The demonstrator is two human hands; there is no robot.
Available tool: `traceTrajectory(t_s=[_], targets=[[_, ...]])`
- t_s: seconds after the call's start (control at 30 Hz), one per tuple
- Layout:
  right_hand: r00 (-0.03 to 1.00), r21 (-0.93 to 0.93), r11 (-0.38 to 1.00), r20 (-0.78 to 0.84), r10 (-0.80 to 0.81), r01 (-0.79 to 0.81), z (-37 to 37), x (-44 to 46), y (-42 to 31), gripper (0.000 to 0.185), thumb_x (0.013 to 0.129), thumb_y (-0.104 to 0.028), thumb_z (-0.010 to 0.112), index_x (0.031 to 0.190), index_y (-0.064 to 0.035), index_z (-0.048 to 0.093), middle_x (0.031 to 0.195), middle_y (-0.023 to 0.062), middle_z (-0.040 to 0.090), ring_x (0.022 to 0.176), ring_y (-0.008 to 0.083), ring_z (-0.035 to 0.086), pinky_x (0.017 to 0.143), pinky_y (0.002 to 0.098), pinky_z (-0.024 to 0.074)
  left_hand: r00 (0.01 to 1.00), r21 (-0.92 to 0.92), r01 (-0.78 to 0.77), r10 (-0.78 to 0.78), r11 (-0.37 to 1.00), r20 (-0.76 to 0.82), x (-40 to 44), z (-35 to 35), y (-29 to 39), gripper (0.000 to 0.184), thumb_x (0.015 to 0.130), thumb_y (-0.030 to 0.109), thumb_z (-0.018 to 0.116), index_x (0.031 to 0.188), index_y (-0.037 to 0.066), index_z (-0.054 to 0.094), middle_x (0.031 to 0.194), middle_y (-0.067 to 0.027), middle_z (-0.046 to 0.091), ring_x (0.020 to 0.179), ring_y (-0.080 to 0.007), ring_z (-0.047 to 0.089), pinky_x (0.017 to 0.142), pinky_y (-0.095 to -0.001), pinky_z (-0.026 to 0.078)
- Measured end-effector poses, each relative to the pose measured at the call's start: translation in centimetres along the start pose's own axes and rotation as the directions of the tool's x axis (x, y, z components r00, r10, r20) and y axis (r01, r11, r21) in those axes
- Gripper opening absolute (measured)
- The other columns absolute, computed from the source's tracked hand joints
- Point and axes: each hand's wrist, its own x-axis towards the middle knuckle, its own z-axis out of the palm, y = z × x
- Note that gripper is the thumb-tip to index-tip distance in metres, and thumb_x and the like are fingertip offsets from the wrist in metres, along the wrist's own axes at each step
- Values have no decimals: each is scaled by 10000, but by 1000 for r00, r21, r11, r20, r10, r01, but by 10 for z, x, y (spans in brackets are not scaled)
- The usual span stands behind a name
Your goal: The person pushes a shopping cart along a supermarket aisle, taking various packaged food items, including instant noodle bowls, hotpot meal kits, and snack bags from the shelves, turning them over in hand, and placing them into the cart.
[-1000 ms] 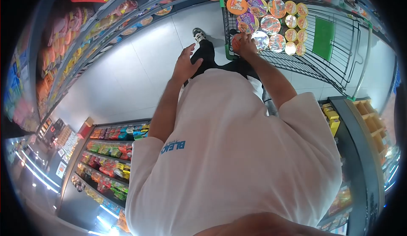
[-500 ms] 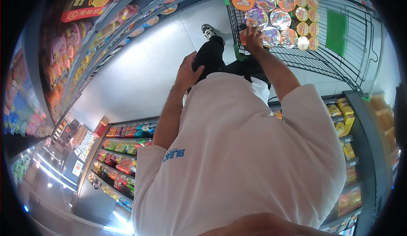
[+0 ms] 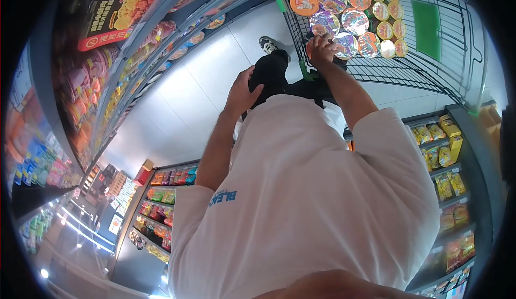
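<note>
My left hand (image 3: 242, 90) hangs beside my dark trouser leg, thumb apart from the fingers, with nothing in it. Inside the near left corner of the shopping cart (image 3: 371, 66), my right hand (image 3: 322, 51) has its fingers curled over an orange-lidded instant noodle cup (image 3: 310, 48), mostly hidden under the hand. Beside it stand a purple-lidded noodle cup (image 3: 324, 24) and a silvery purple one (image 3: 345, 45). An orange-lidded cup (image 3: 304, 3) sits in the far left corner. Several smaller cups (image 3: 384, 30) stand in two columns to the right.
Shelves of packaged food (image 3: 91, 78) run along my left, with a red and black food sign (image 3: 115, 17) above. Further shelves (image 3: 451, 181) stand behind me on the right. A green panel (image 3: 426, 29) is fixed to the cart. Pale floor tiles (image 3: 188, 100) lie below.
The view has turned slightly, shifting the shelves and sign. My right hand stays over the same corner of cups, and my left hand remains by my leg.
</note>
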Motion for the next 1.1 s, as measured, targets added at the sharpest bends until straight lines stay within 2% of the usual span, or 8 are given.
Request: traceTrajectory(t_s=[0.43,0.5,0.63,0.73,0.83,0.93,1.0,1.1], targets=[[998,36,999,-58,13,-11,9,-3,-5,672,848,-262,657,1433,-118,360,1454,217,239,1249,574,353,923,651,436,999,33,-19,18,999,28,15,-8,-4,636,851,232,698,1391,48,417,1289,-191,544,1158,-323,571,987,-412,464],[984,-44,999,-175,-15,7,28,2,-6,904,756,-291,732,1483,-72,241,1462,191,231,1228,593,356,906,607,461,999,30,-30,29,999,23,17,-11,0,636,852,233,697,1392,48,416,1289,-191,545,1159,-324,570,987,-412,464],[972,2,998,-225,65,-66,49,12,-8,915,765,-292,728,1495,-74,221,1466,199,230,1232,592,353,926,612,444,999,43,-33,33,999,13,19,-14,-2,635,853,231,695,1393,49,414,1289,-186,548,1161,-323,571,986,-412,465],[995,58,998,-95,11,-5,35,8,-1,624,874,-306,595,1425,-103,382,1471,208,230,1274,609,265,960,693,353,999,38,-42,41,998,26,21,-12,-7,633,851,229,695,1390,47,418,1291,-183,548,1160,-321,572,985,-411,466],[987,13,999,-159,-31,33,40,5,1,973,750,-332,743,1508,-97,180,1462,206,252,1264,573,329,997,620,373,998,31,-41,40,999,43,23,-13,-2,630,849,227,695,1387,44,423,1294,-184,547,1159,-321,574,985,-409,467],[983,150,988,-181,9,19,43,6,6,982,741,-344,745,1504,-114,170,1455,205,271,1305,512,324,1013,615,368,998,24,-45,45,999,36,26,-11,5,626,849,226,695,1386,47,427,1295,-183,547,1156,-321,576,984,-408,467],[971,501,865,-222,93,32,33,5,13,782,817,-331,633,1480,-155,256,1427,170,319,1338,444,313,1027,608,349,998,14,-55,54,998,38,29,-7,6,624,850,222,694,1386,50,427,1296,-181,547,1154,-319,577,984,-408,467],[977,628,770,-69,201,-114,28,17,28,815,767,-384,685,1441,-124,306,1373,173,394,1303,395,405,1035,510,403,998,-3,-53,53,999,43,30,1,6,620,851,216,693,1388,54,427,1300,-177,547,1154,-315,578,983,-407,467]])
